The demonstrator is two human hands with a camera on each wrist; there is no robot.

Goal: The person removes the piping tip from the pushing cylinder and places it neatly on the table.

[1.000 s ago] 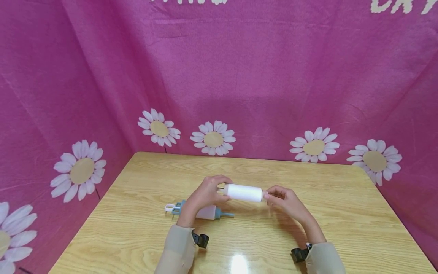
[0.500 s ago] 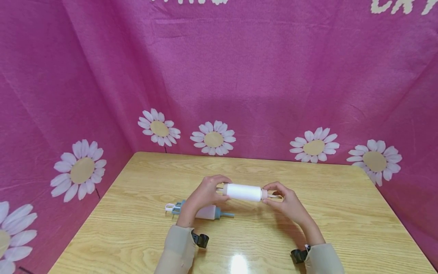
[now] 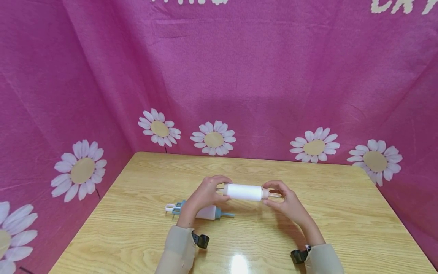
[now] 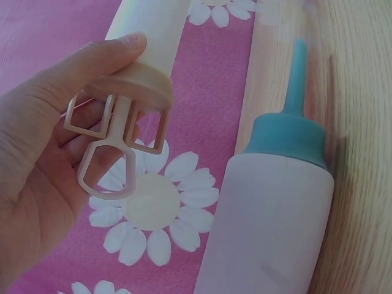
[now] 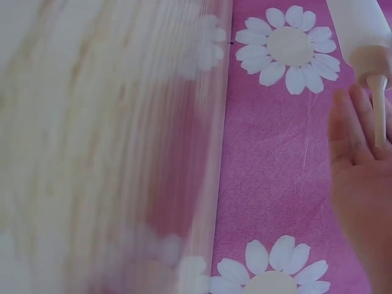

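Note:
A large syringe with a white barrel and beige ends is held level above the table, lying left to right. My left hand grips its left end, thumb along the barrel. In the left wrist view that end shows a beige collar with square finger loops and a pale plunger ring. My right hand pinches the beige collar at the other end. The narrow nozzle points toward the right palm. Below the left forearm lies a second syringe with teal ends, partly hidden.
The wooden table runs back to a pink cloth printed with white daisies. More of this cloth hangs along the left and right sides. Black wrist cameras sit at both cuffs.
My right hand has shifted from the nozzle onto the collar beside the barrel, so the nozzle now shows. The left hand and the teal-ended syringe stay put.

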